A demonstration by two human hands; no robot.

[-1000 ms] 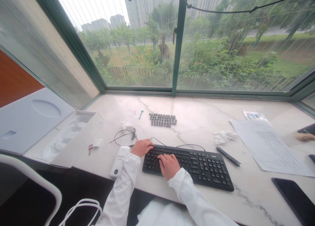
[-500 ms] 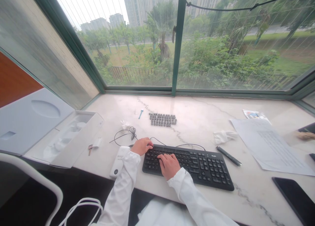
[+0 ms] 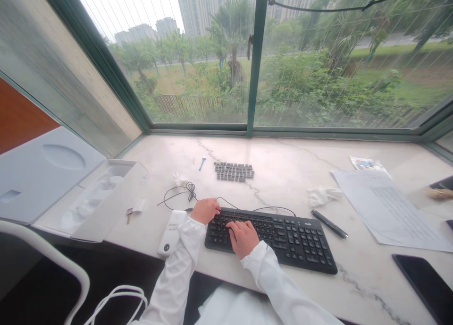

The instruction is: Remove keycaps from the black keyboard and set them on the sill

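A black wired keyboard (image 3: 290, 240) lies on the pale marble sill (image 3: 283, 164) in front of me. My left hand (image 3: 204, 210) rests on the keyboard's far left corner with its fingers curled over the edge. My right hand (image 3: 243, 237) sits on the keys left of centre, fingers bent and pressed together; what they pinch, if anything, is hidden. Both arms are in white sleeves. A neat block of loose dark keycaps (image 3: 233, 171) lies beyond the keyboard, with a small blue tool (image 3: 202, 163) to its left.
A white remote-like device (image 3: 171, 231) and a coiled cable (image 3: 180, 192) lie left of the keyboard. An open white box (image 3: 88, 200) stands far left. A pen (image 3: 329, 224), crumpled white cloth (image 3: 320, 196), papers (image 3: 389, 211) and a dark screen (image 3: 424, 282) lie to the right.
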